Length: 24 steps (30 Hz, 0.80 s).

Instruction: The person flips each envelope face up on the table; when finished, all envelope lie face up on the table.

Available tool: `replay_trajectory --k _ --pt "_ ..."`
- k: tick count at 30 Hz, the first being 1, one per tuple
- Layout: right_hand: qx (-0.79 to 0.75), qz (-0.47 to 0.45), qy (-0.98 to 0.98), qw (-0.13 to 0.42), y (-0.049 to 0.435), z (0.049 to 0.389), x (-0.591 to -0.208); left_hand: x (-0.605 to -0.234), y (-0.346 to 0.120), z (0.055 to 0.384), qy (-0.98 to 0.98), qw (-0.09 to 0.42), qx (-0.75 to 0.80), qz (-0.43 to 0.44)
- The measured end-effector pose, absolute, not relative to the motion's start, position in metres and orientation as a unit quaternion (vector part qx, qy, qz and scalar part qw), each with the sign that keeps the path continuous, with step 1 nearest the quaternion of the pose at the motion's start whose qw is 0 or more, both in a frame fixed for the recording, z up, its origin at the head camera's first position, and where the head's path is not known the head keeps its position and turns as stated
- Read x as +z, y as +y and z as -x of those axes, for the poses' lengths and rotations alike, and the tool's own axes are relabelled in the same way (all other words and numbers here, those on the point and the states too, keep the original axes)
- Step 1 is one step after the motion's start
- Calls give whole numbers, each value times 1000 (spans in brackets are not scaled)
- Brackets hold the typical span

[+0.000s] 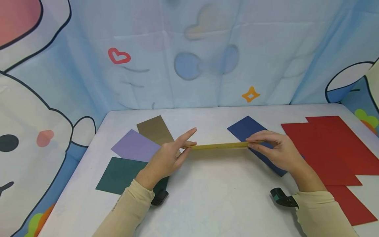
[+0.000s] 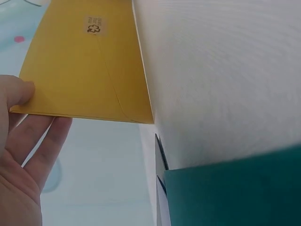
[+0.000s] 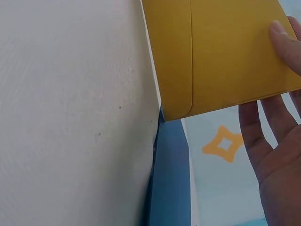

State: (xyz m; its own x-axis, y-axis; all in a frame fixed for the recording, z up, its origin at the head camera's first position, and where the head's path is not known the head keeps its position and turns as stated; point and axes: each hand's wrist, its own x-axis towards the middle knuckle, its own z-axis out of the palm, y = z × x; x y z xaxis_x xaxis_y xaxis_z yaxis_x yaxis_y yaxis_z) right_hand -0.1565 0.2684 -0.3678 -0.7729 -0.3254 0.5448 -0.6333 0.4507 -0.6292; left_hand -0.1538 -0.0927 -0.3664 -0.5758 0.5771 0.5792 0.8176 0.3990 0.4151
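A yellow envelope (image 1: pixel 219 146) stands on edge between my two hands, seen nearly edge-on in the head view. My left hand (image 1: pixel 165 156) pinches its left end, thumb on the near face and fingers behind. At the other end my right hand (image 1: pixel 278 151) grips it between thumb and fingers. The left wrist view shows a small clear sticker (image 2: pixel 95 26) with a dark flower print on the envelope. In the right wrist view a flap seam runs along its lower part, and its bottom edge is right at the tabletop.
Purple (image 1: pixel 134 144), brown (image 1: pixel 155 128) and green (image 1: pixel 118 176) envelope-like sheets overlap at left, partly under my left arm. A blue one (image 1: pixel 244 126) lies beneath my right hand. Several red ones (image 1: pixel 328 148) overlap at far right on the white table (image 1: pixel 213 204). A printed curtain (image 1: pixel 148 85) hangs behind.
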Motion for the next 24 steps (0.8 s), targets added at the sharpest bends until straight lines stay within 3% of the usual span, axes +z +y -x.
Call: replay_trajectory --k 12,24 --pt "451 -268 -832 179 265 154 -365 -364 -92 154 -809 167 -392 406" --pt "489 -264 -811 182 261 156 -367 -372 -92 158 -821 93 -443 348"
